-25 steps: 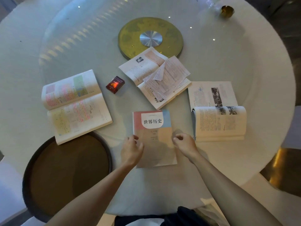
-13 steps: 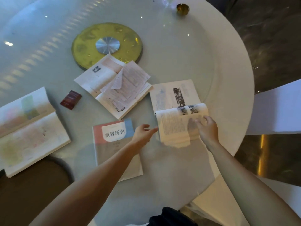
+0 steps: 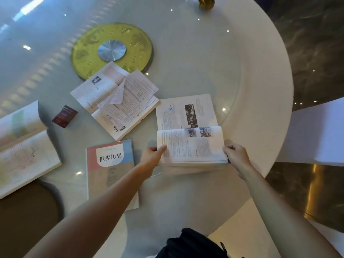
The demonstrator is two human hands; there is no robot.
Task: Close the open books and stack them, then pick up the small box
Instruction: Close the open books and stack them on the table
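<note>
An open book (image 3: 188,127) with black-and-white photos lies at the right of the round white table (image 3: 260,86). My left hand (image 3: 151,156) grips its near left corner and my right hand (image 3: 235,155) grips its near right corner, and the near half of the book is lifted a little. A closed book (image 3: 109,164) with a red, blue and beige cover lies just left of it. Another open book (image 3: 115,98) with loose sheets on it lies behind. A third open book (image 3: 24,146) lies at the far left. The small dark red box (image 3: 64,116) sits between those two.
A gold disc with a silver hub (image 3: 111,51) marks the table's centre. A small brass cup (image 3: 206,2) stands at the far edge. A dark round seat (image 3: 28,216) is at the lower left, white-covered chairs (image 3: 316,135) at the right, dark marble floor beyond.
My hands left the closed book and moved right to the open book with photos. Both now hold its near corners, and its near half has risen. The view has shifted right.
</note>
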